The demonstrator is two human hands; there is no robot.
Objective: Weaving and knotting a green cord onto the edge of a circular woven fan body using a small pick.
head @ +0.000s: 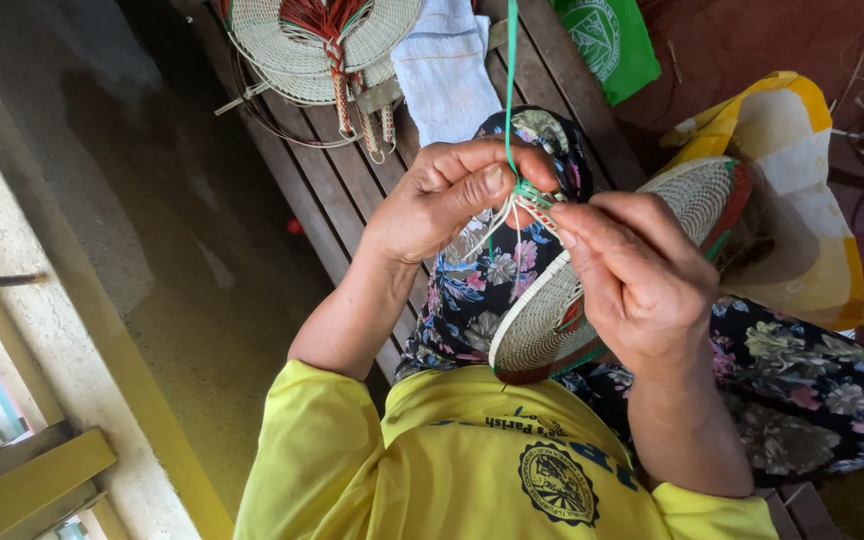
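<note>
Both hands meet above the lap. The left hand (447,195), wrist bent, pinches a green strip (511,80) between thumb and forefinger where it joins the handle end of a woven fan (612,270). The right hand (632,275) curls over the fan's face, its fingertips (564,225) closed tight on the same knot of strands. The fan rests tilted on a floral skirt (802,380). Beyond, finished fans (317,45) and a pale cloth (442,65) lie on a slatted bench (327,185); a green bag (607,35) with a round white emblem sits at its far end, a yellow-and-white sack (802,190) to the right. Bare floor (182,230) opens left of the bench edge
</note>
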